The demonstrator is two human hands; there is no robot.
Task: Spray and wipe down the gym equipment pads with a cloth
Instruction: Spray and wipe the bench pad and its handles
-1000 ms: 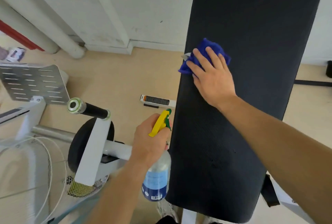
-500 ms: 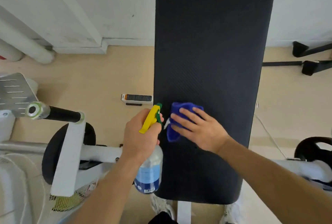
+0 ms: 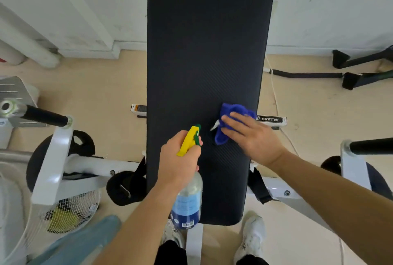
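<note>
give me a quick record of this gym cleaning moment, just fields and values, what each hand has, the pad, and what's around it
left hand: gripping the spray bottle, yellow trigger up, over the pad's near left part
right hand: flat on the blue cloth, pressing it to the pad
pad: long black bench pad, running away toward the white wall
cloth position: near the pad's right edge, lower half
nearby: white machine frame with black-grip handle on the left, white fan at lower left

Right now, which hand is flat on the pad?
The right hand, pressing the blue cloth on the pad. The left hand grips the spray bottle.
</note>
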